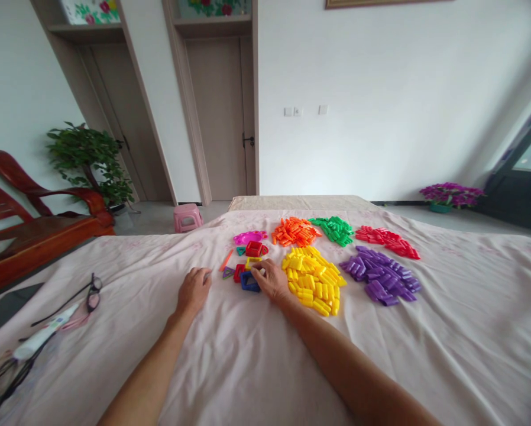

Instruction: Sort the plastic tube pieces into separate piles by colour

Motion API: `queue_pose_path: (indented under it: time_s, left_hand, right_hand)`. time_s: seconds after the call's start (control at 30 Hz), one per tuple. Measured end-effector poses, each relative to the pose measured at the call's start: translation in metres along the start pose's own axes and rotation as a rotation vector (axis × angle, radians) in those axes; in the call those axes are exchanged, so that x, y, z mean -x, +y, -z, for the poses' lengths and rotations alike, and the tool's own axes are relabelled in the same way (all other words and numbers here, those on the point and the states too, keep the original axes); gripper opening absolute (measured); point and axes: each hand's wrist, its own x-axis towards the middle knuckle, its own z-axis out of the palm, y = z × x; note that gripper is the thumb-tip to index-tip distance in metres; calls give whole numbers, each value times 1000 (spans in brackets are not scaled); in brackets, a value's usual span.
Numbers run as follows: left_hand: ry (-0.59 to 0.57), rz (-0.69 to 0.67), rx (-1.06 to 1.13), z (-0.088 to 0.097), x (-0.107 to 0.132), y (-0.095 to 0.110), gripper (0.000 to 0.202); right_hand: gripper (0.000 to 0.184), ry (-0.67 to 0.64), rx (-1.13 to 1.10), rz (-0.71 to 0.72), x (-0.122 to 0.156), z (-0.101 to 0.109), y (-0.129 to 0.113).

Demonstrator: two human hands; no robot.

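Note:
My right hand (pixel 272 280) reaches in among small magnetic-looking tile frames, with thumb and forefinger curled close together. A blue square frame (pixel 249 289) lies right beside its thumb, and a yellow frame (pixel 250 261) is just beyond its fingers. What it grips, if anything, cannot be made out. My left hand (pixel 195 290) rests on the cloth left of the tiles, fingers loosely bent and holding nothing. Nearby are red square frames (pixel 253 248), a purple triangle (pixel 228 272), a teal triangle (pixel 240 251) and a thin orange stick (pixel 226 260).
Piles of yellow (pixel 316 284), purple (pixel 383 278), orange (pixel 295 231), green (pixel 336 229) and red pieces (pixel 387 241) lie to the right. A magenta tray-like piece (pixel 249 237) sits behind the tiles. Glasses (pixel 93 293) and a white device (pixel 44 334) with cables are at left.

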Motion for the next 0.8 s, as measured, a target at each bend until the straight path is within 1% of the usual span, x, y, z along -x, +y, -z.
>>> queue_pose_path:
  time_s: [0.1, 0.17, 0.27, 0.37, 0.47, 0.67, 0.73, 0.8]
  left_hand:
    - [-1, -82, 72, 1, 11, 13, 26]
    - [-22, -163, 147, -3, 20, 29, 28]
    - [-46, -297, 294, -14, 29, 56, 34]
    - [-54, -312, 321, -24, 29, 74, 31]
    - [-61, -285, 316, -30, 24, 78, 24]
    - [-49, -289, 345, -35, 20, 71, 20]
    - [-51, -282, 350, -36, 21, 72, 20]
    - [-62, -252, 350, -34, 23, 75, 25]
  right_hand:
    - [20, -9, 79, -12, 2, 0, -3]
    - [20, -5, 108, -15, 2, -1, -4]
    - [21, -10, 127, -19, 2, -1, -5]
    - [21, -12, 143, -19, 2, -2, -4]
    - [21, -12, 153, -7, 2, -3, -3]
    - [15, -36, 195, 59, 2, -4, -2]
    - [14, -39, 202, 83, 2, -3, -2]
    - [18, -43, 187, 132, 3, -1, -3]
